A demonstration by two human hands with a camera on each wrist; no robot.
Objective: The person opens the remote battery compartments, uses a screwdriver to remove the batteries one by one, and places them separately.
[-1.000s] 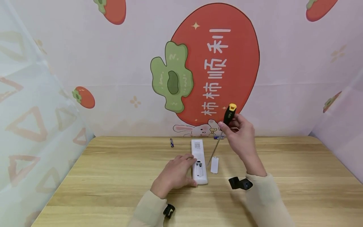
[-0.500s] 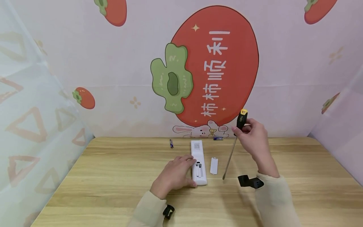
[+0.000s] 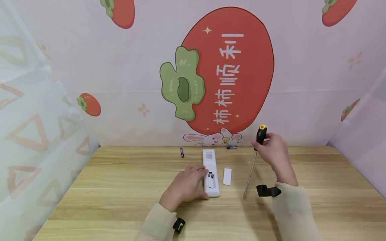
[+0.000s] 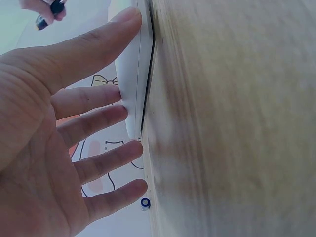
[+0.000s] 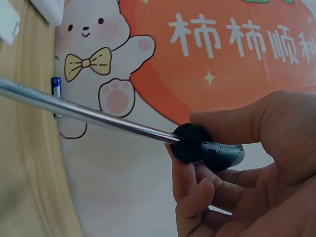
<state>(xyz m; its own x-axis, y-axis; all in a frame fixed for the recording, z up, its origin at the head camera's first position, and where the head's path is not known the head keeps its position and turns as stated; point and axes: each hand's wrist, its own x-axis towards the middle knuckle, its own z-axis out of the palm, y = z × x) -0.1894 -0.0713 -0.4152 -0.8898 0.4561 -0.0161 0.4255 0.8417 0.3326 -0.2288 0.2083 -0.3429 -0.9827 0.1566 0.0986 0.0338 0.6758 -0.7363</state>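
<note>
A white remote control (image 3: pixel 212 180) lies back side up, its battery bay uncovered with dark contacts showing. My left hand (image 3: pixel 187 182) rests along the remote's left edge; in the left wrist view, the thumb (image 4: pixel 128 16) and fingers reach its side fairly straight. To the right, my right hand (image 3: pixel 273 150) holds a screwdriver (image 3: pixel 261 134) by its black and yellow handle, thumb and fingers around it. Its long metal shaft (image 5: pixel 98 117) points down toward the table, the tip right of the remote. Between them lies a small white battery cover (image 3: pixel 227 176).
One blue battery (image 3: pixel 182 152) lies behind the left hand, and another battery (image 3: pixel 231 147) sits by the table's back edge. The wooden table (image 3: pixel 120 201) meets a printed cloth backdrop (image 3: pixel 126 127) at the back, with cloth at both sides.
My right hand has carried the screwdriver right and lower, away from beside the remote and past the battery cover. The left hand and remote stay in place.
</note>
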